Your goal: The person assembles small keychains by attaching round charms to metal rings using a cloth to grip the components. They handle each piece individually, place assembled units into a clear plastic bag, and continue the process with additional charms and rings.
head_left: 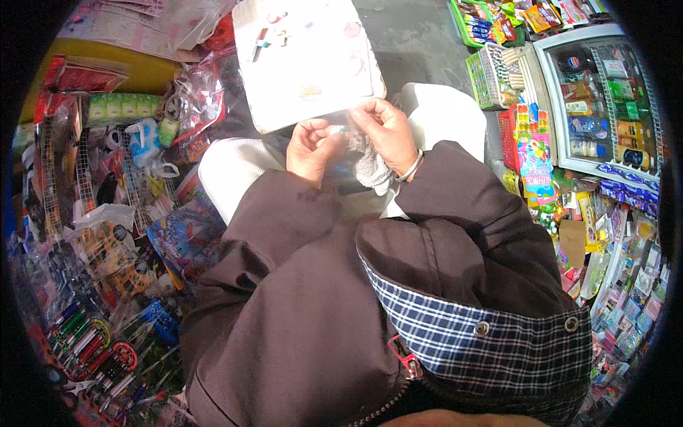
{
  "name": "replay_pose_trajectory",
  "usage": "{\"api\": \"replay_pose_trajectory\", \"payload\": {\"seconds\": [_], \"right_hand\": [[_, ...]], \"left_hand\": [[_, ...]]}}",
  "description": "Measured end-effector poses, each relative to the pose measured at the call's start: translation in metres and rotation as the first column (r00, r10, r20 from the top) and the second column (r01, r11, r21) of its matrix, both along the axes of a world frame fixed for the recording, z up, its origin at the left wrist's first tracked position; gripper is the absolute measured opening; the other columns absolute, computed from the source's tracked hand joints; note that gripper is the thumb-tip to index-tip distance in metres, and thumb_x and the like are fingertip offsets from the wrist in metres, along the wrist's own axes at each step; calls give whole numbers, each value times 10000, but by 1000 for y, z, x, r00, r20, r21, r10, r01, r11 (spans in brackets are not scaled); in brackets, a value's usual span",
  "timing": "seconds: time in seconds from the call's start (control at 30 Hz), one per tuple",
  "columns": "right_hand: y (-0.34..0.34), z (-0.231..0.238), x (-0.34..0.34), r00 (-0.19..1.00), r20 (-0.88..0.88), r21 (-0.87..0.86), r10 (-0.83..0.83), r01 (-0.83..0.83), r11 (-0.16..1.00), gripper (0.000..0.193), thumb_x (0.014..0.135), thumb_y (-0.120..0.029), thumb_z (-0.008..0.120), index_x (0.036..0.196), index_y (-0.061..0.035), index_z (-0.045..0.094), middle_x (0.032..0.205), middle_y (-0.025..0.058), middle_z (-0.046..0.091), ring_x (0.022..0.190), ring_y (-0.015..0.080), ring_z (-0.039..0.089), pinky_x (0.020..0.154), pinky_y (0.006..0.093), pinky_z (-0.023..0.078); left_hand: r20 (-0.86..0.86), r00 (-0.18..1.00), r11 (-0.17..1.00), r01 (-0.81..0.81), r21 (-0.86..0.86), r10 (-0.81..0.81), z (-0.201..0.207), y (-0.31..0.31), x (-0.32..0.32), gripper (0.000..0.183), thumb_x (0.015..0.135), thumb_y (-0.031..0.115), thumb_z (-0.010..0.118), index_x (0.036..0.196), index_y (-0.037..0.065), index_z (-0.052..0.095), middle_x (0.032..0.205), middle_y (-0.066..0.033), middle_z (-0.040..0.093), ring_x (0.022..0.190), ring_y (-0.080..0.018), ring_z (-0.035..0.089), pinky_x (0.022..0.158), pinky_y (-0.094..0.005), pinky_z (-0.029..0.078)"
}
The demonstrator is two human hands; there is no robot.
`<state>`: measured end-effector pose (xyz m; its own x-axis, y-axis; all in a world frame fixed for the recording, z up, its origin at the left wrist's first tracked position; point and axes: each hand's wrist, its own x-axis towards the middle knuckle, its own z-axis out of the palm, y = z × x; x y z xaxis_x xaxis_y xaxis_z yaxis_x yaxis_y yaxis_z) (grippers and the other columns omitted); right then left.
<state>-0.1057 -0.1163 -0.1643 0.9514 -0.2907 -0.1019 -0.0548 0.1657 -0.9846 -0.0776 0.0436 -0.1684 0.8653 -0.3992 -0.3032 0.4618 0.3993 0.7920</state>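
My left hand (311,151) and my right hand (388,133) meet close together over my lap, both with fingers pinched. Between them stretches a small piece of clear plastic (340,137), like a thin bag; its exact kind and contents are too small to make out. A grey knitted cloth (373,171) hangs just below my right hand, against the wrist that wears a bangle (411,168). Right beyond my fingers stands a white-topped small table (306,78). Several little coloured pieces (274,35) lie on its far part.
Packed shelves of bagged goods (114,242) and pens (89,349) crowd the left. At the right stand a glass-door drinks fridge (605,99), a green basket (484,82) and snack packets (537,156). Grey floor (420,50) shows beyond my knees.
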Motion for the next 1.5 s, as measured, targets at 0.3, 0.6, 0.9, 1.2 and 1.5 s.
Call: {"api": "replay_pose_trajectory", "payload": {"seconds": [0.3, 0.6, 0.9, 1.2, 1.5], "right_hand": [[9, 0, 1, 993, 42, -280, 106, -90, 956, 176, 881, -147, 633, 913, 26, 620, 854, 72, 662, 763, 121, 617, 688, 268, 497], [3, 6, 1, 1000, 5, 73, 16, -16, 997, 165, 892, -129, 622, 955, 24, 619, 871, 58, 663, 775, 105, 607, 702, 260, 493], [13, -4, -3, 995, -26, -155, 94, -97, 983, 104, 926, -83, 580, 988, -1, 564, 880, 12, 599, 798, 53, 564, 705, 210, 470], [7, 1, 3, 999, -53, 161, 3, 6, 987, 187, 925, -150, 581, 997, 21, 600, 868, 53, 635, 776, 104, 595, 691, 256, 489], [13, 5, 1, 971, -126, 439, 202, -128, 889, 165, 952, -160, 548, 922, -2, 584, 850, 34, 628, 726, 81, 582, 640, 224, 475]], "left_hand": [[87, 991, 993, 105, -52, -101, -11, 2, -1, 318, 839, -13, 664, 1099, 44, 491, 935, -54, 639, 798, -137, 598, 701, -266, 492], [-119, 993, 998, 18, -56, -24, -10, 4, 6, 261, 850, 21, 663, 1091, 51, 568, 986, -66, 658, 839, -153, 619, 729, -290, 519], [-51, 989, 986, 136, -96, -142, -17, 5, 2, 180, 866, 54, 649, 1042, 31, 620, 957, -54, 660, 826, -128, 614, 686, -272, 507], [-215, 973, 954, 20, -300, -88, -12, 1, 2, 279, 880, 82, 637, 1150, 84, 566, 984, -28, 630, 884, -162, 610, 726, -319, 504], [-92, 995, 986, 11, -163, -27, -15, -5, -3, 175, 875, 45, 637, 1046, 62, 599, 950, -36, 648, 836, -113, 599, 712, -252, 483]]}}
